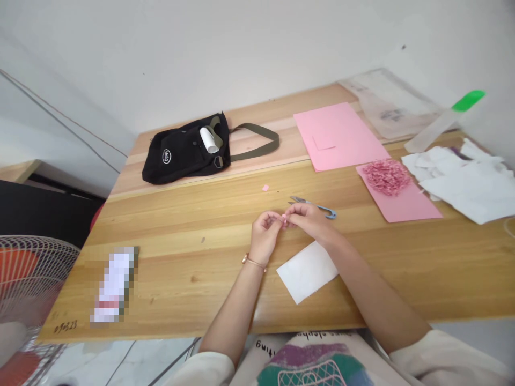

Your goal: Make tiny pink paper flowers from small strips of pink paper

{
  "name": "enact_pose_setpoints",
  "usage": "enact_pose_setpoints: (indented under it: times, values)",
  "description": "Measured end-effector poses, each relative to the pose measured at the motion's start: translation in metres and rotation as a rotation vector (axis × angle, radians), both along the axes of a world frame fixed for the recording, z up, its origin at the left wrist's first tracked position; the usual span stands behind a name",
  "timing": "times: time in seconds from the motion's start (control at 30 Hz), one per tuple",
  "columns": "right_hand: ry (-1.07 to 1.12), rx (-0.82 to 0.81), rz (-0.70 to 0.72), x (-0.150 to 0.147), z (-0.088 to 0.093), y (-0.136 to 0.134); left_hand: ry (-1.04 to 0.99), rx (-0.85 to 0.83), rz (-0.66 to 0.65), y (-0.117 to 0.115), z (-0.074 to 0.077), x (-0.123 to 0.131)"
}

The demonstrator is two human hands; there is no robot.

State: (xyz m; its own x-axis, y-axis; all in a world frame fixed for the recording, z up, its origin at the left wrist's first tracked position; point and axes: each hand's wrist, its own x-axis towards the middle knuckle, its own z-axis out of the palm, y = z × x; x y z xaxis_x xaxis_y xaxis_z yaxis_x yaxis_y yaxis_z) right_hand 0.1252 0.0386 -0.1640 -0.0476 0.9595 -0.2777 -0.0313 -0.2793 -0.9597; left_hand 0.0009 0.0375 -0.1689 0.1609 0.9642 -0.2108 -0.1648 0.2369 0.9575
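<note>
Both my hands meet over the middle of the table, pinching one small pink paper piece (284, 217) between the fingertips. My left hand (266, 231) grips it from the left; my right hand (308, 219) has it from the right. How the piece is folded is too small to tell. Blue-handled thread snips (328, 211) lie just behind my right hand, partly covered by it. A white paper sheet (303, 272) rests under my right forearm. Farther back lies a small pink paper square (265, 187).
At right, a heap of pink paper bits (387, 177) sits on a pink sheet (406, 206), beside crumpled white papers (462, 182) and a green-capped bottle (438, 123). Pink card (341, 134) and a black bag (185, 150) lie at the back. A fan (32, 284) stands left.
</note>
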Motion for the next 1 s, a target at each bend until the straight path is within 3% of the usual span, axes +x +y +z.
enact_pose_setpoints:
  times: [0.53, 1.0]
  values:
    - [-0.032, -0.048, -0.042, 0.0024, 0.0056, 0.0001, 0.010, -0.003, 0.022, 0.0000, 0.0011, -0.0004]
    - [-0.005, -0.019, -0.035, 0.0008, -0.0005, -0.0002, 0.010, 0.004, 0.021, 0.0001, 0.0007, -0.0005]
